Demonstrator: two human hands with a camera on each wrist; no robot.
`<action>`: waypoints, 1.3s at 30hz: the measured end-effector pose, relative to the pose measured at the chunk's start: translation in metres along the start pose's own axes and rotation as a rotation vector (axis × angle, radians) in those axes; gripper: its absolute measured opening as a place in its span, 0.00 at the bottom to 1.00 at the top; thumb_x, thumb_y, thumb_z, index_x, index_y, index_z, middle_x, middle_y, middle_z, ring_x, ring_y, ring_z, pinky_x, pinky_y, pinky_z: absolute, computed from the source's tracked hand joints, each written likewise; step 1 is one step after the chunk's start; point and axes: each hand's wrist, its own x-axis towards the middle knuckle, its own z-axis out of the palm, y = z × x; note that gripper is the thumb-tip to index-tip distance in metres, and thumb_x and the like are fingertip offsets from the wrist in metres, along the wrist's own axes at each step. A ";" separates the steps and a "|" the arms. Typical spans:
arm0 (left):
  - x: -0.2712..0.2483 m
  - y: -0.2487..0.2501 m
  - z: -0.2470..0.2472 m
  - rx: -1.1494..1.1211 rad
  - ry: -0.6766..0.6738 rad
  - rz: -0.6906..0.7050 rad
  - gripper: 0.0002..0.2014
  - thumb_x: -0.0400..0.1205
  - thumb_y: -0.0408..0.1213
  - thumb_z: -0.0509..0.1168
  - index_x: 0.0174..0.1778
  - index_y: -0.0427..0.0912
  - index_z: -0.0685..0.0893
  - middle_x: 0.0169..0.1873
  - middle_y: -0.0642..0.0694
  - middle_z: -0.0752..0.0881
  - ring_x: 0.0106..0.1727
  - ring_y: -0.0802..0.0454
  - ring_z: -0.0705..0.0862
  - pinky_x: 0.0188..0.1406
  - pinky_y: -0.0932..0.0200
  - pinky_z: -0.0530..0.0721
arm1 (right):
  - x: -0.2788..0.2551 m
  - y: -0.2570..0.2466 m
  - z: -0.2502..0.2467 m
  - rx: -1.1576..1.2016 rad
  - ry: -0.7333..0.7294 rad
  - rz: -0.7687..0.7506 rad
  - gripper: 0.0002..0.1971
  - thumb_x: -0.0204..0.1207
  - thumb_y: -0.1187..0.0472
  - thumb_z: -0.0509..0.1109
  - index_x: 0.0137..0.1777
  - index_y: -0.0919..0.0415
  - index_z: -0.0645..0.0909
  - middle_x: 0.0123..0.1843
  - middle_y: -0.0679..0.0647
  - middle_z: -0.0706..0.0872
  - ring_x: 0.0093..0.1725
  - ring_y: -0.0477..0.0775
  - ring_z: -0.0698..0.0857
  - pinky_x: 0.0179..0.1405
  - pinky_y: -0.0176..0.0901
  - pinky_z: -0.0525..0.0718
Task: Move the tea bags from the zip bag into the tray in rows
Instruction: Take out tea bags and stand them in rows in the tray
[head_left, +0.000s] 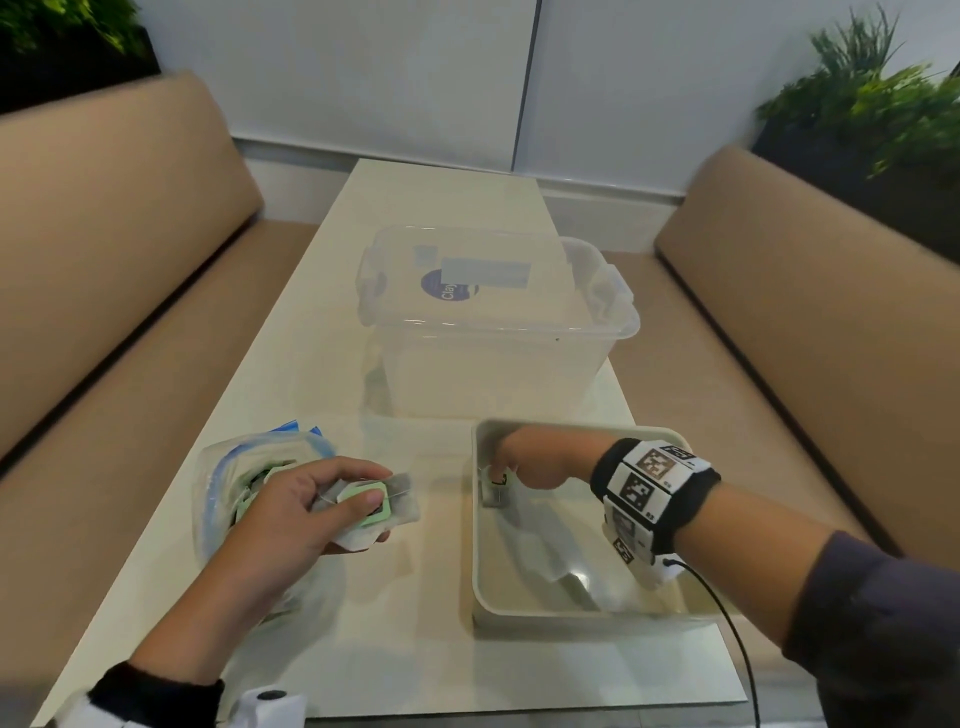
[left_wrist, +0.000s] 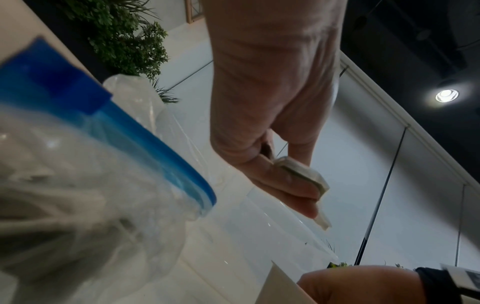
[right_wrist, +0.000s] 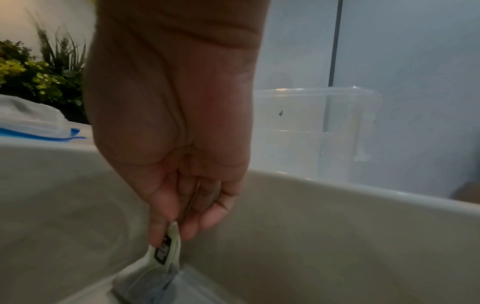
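Note:
A clear zip bag (head_left: 249, 478) with a blue zip strip lies at the table's near left and holds several tea bags. Just right of the bag's mouth, my left hand (head_left: 311, 504) grips a small stack of tea bags (head_left: 379, 506) with green tags, thumb on top; the same tea bags (left_wrist: 303, 176) show in the left wrist view. A beige tray (head_left: 582, 608) sits at the near right. My right hand (head_left: 519, 462) reaches into the tray's far left corner and pinches one tea bag (right_wrist: 163, 253) by its tag, the bag touching the tray floor (right_wrist: 337, 246).
A clear plastic storage box (head_left: 493, 332) with its lid leaning behind it stands in the middle of the white table (head_left: 363, 649), just beyond the tray. Tan bench seats (head_left: 104, 322) flank the table on both sides, with plants (head_left: 872, 104) behind them.

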 end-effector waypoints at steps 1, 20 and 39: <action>0.000 0.000 0.001 0.007 -0.004 0.002 0.07 0.77 0.27 0.69 0.47 0.40 0.89 0.39 0.43 0.91 0.34 0.46 0.90 0.29 0.63 0.85 | 0.001 -0.001 0.000 -0.010 -0.007 0.007 0.29 0.76 0.76 0.53 0.74 0.56 0.74 0.73 0.57 0.76 0.70 0.62 0.75 0.71 0.50 0.73; -0.006 -0.002 0.023 -0.025 -0.020 -0.044 0.11 0.77 0.30 0.70 0.53 0.46 0.87 0.44 0.39 0.90 0.37 0.42 0.90 0.18 0.64 0.77 | -0.020 -0.009 -0.002 -0.014 0.117 -0.044 0.27 0.74 0.76 0.56 0.73 0.61 0.74 0.78 0.56 0.68 0.72 0.60 0.73 0.70 0.51 0.74; -0.004 0.023 0.053 -0.061 -0.064 0.087 0.02 0.74 0.32 0.72 0.40 0.39 0.86 0.31 0.45 0.88 0.27 0.49 0.86 0.19 0.66 0.74 | -0.106 -0.033 -0.025 1.187 0.470 -0.289 0.17 0.72 0.69 0.75 0.59 0.60 0.78 0.43 0.65 0.84 0.35 0.47 0.86 0.45 0.46 0.89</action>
